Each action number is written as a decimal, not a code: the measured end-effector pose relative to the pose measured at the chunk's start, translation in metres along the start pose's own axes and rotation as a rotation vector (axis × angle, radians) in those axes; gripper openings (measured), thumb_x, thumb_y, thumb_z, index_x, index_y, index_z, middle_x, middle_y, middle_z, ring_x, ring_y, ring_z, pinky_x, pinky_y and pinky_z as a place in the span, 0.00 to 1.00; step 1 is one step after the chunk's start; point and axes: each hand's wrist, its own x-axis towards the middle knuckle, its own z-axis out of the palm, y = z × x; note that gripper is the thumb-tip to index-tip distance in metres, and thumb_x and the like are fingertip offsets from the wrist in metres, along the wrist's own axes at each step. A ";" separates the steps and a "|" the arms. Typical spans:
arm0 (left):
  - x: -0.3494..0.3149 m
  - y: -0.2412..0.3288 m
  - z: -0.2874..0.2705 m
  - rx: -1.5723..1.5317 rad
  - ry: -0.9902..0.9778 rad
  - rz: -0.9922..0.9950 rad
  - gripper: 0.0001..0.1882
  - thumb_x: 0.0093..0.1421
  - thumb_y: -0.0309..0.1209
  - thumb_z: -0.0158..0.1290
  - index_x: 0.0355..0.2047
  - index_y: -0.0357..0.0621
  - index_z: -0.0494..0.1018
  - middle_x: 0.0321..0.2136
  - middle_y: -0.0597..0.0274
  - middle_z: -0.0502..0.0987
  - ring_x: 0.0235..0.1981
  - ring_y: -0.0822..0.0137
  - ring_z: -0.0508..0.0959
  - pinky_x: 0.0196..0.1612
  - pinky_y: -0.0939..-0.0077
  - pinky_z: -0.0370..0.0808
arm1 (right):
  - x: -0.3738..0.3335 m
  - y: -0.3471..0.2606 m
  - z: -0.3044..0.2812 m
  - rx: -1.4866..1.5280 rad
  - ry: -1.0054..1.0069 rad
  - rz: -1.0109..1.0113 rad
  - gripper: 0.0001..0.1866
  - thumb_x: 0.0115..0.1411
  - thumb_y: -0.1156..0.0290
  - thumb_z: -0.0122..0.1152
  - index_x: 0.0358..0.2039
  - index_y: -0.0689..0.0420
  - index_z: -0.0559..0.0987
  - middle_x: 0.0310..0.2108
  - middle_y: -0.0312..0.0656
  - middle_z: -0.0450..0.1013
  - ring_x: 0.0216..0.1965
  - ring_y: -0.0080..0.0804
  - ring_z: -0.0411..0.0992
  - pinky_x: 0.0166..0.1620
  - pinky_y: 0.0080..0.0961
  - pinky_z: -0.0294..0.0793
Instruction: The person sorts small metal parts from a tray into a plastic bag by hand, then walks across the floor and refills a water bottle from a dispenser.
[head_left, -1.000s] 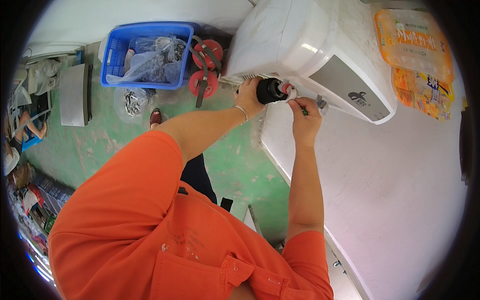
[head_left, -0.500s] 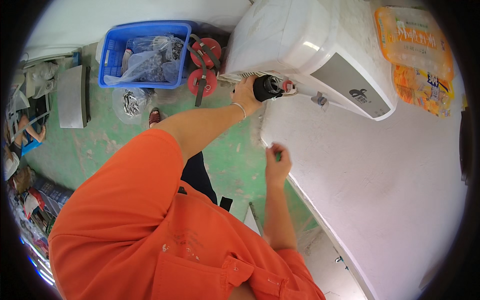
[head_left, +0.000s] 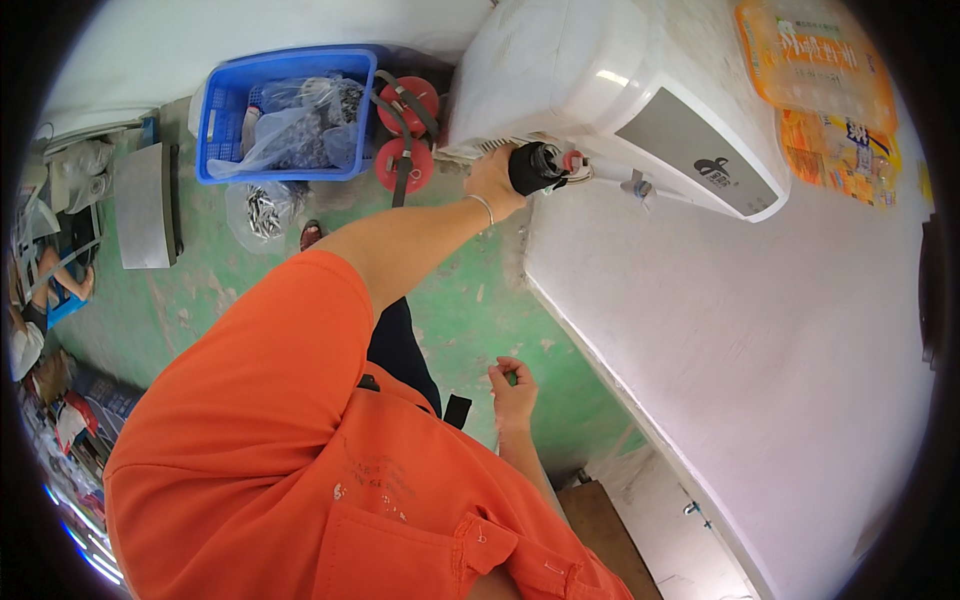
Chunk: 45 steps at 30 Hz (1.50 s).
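My left hand (head_left: pixel 489 183) is stretched out to the far middle, its fingers wrapped round a black open-topped bottle (head_left: pixel 532 170). The bottle is tilted, with its mouth beside the red tap (head_left: pixel 571 161) of a white water dispenser (head_left: pixel 590 75). A second, clear-looking tap (head_left: pixel 637 187) sits farther right on the dispenser. Over the green floor, nearer my body, my right hand (head_left: pixel 513 393) is closed with thumb and fingers curled together. Whatever it may hold is too small or hidden to make out.
A blue basket (head_left: pixel 205 130) with plastic bags stands at the far left, beside red round things with dark straps (head_left: pixel 404 165). A bag of metal parts (head_left: pixel 262 215) lies before it. Orange packages (head_left: pixel 820 65) rest on the white counter (head_left: pixel 740 330). Another person's arm (head_left: pixel 65 275) shows at left.
My right hand has drawn back toward my body and slightly left, away from the counter edge. My left hand keeps the bottle beside the tap. The view has shifted a little.
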 end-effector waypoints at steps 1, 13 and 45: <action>0.000 0.001 -0.001 -0.002 -0.019 -0.021 0.36 0.33 0.29 0.61 0.47 0.54 0.64 0.46 0.63 0.67 0.51 0.57 0.65 0.50 0.61 0.66 | -0.002 -0.006 0.000 0.013 -0.002 0.029 0.09 0.49 0.79 0.58 0.33 0.62 0.74 0.24 0.33 0.67 0.25 0.18 0.65 0.28 0.14 0.65; -0.003 0.001 -0.002 0.152 0.055 -0.058 0.38 0.31 0.32 0.62 0.48 0.53 0.64 0.42 0.57 0.71 0.45 0.54 0.70 0.48 0.63 0.68 | -0.023 -0.027 0.004 0.379 -0.077 0.160 0.11 0.60 0.67 0.48 0.36 0.63 0.71 0.24 0.38 0.71 0.25 0.28 0.71 0.23 0.21 0.68; -0.004 0.005 0.000 0.257 0.034 -0.073 0.39 0.32 0.36 0.61 0.49 0.56 0.62 0.43 0.60 0.71 0.48 0.58 0.69 0.48 0.59 0.66 | -0.030 -0.035 -0.004 0.402 -0.057 0.135 0.08 0.58 0.70 0.49 0.34 0.61 0.72 0.24 0.38 0.70 0.25 0.26 0.69 0.24 0.23 0.68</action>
